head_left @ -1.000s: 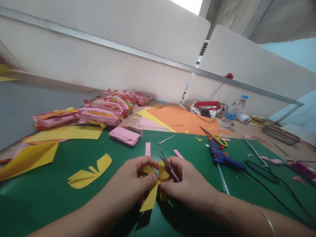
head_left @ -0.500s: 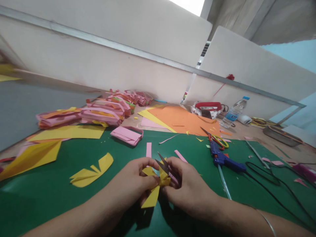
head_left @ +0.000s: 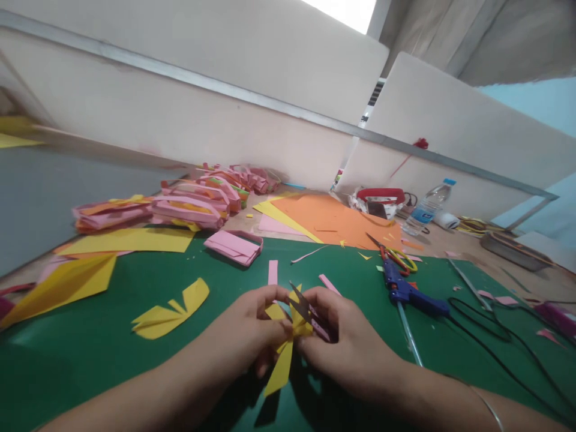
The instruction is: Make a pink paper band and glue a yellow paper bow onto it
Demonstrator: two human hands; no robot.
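Between my two hands is a folded yellow paper bow (head_left: 281, 366), one tail hanging down over the green mat (head_left: 103, 378). My left hand (head_left: 256, 327) pinches its left side between thumb and fingers. My right hand (head_left: 339, 336) is closed around a small pair of scissors (head_left: 302, 311), blades pointing up and left across the paper, while its thumb and fingertips touch the bow's right side. Fingers hide part of the handles and the fold. Left of my hands lies a yellow cut-paper piece (head_left: 173, 315), and a pink paper bag (head_left: 234, 247) rests farther back.
A blue glue gun (head_left: 411, 294) with its black cord lies to the right, near yellow-handled scissors (head_left: 402, 261). Orange paper sheets (head_left: 333, 219) lie at the back. Several pink paper bags (head_left: 189, 210) are piled back left. A water bottle (head_left: 427, 207) stands back right.
The scissors blades are closer together than before. The bow's yellow tail hangs slightly lower and more to the right. Both hands keep nearly the same place.
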